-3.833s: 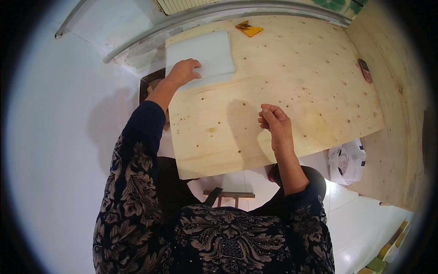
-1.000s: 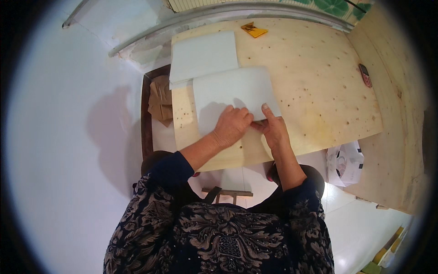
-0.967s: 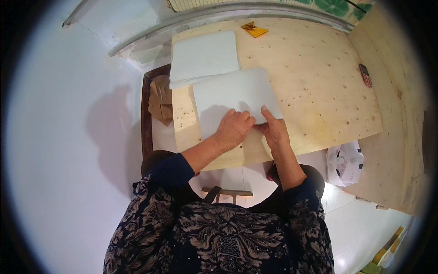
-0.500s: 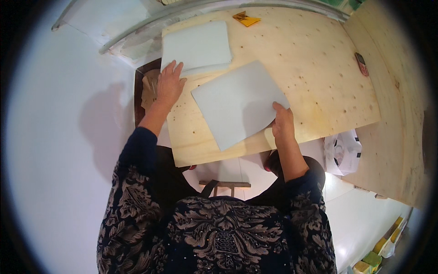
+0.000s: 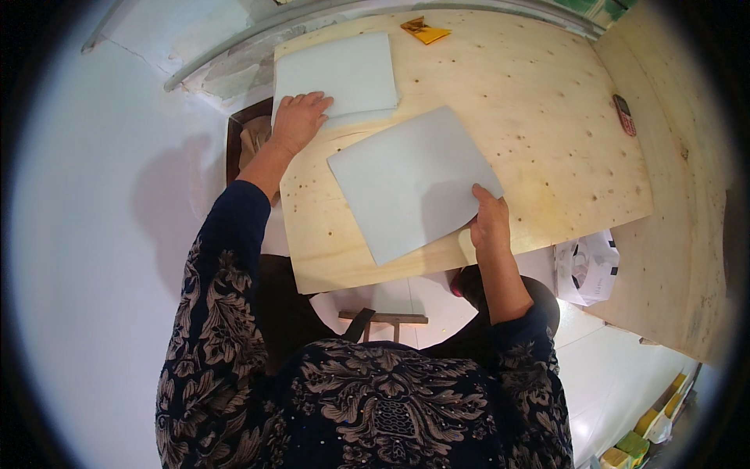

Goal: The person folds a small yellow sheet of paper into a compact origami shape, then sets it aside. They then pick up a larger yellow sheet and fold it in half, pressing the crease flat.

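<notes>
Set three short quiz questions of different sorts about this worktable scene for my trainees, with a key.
1. True or false: the left hand rests on the stack of white sheets at the far left corner of the plywood table.
2. Multiple choice: the right hand holds the single white sheet at its
A. far left corner
B. near right edge
C. middle
3. Fill in: the small yellow object lies at the table's ____ edge.

Key
1. True: the fingers lie on the stack's near left corner.
2. B.
3. Far, away from both hands.
</notes>
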The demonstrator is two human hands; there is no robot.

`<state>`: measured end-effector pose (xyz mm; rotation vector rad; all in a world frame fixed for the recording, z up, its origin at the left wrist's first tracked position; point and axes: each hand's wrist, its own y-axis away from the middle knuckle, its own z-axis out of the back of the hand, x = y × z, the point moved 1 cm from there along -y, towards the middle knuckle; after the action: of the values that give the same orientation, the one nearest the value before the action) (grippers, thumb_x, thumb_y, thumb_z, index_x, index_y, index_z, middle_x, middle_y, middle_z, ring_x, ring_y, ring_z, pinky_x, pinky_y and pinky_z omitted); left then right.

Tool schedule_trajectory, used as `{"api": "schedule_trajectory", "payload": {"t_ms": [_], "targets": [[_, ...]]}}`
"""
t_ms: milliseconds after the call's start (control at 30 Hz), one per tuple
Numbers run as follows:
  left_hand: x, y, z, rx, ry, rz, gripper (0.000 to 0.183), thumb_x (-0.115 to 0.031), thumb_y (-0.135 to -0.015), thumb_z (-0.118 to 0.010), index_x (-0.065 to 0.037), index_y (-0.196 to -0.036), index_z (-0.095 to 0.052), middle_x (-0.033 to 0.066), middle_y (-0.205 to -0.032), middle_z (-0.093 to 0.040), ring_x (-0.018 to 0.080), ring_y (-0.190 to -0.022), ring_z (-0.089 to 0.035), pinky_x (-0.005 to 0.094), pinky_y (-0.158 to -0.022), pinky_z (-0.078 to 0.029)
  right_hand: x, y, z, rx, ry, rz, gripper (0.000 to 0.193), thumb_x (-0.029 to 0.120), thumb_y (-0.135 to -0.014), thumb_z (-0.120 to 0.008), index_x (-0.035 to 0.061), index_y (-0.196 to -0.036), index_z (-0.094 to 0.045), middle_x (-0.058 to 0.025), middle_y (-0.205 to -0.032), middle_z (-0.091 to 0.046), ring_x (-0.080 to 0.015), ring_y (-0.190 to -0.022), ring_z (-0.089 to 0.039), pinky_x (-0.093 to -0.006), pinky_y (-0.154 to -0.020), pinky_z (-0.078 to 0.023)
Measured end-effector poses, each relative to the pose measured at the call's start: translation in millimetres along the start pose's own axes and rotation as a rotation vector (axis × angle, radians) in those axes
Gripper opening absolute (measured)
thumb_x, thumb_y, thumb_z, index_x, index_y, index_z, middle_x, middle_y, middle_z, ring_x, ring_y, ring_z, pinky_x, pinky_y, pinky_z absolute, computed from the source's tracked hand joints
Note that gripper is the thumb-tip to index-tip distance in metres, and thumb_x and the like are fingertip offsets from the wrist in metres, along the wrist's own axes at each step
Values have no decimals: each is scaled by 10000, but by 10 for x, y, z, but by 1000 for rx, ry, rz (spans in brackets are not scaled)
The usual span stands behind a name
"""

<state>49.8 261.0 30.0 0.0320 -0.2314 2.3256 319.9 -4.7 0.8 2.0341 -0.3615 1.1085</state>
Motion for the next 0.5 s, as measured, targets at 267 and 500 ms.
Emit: {"api": "schedule_trajectory", "payload": {"t_ms": [267, 500], "targets": [[-25, -18, 50, 10, 62, -117, 444, -250, -816, -662, -147, -1239, -577, 76, -1277, -555, 269, -1127, -547, 416, -920, -434, 31, 58, -12, -11, 6, -36, 509, 98, -880, -571, -55, -1326, -379, -160, -1270, -519, -306, -1144, -530, -450, -933, -460], [-100, -178, 175, 182, -7, -71, 434, -278, -778, -685, -132, -1175, -589, 68, -1141, -582, 280, -1017, -583, 409, -858, -499, -24, 6, 7, 4, 7, 29, 477, 94, -881, -567, -59, -1304, -408, -168, -1259, -525, -307, -1128, -540, -436, -931, -462]]}}
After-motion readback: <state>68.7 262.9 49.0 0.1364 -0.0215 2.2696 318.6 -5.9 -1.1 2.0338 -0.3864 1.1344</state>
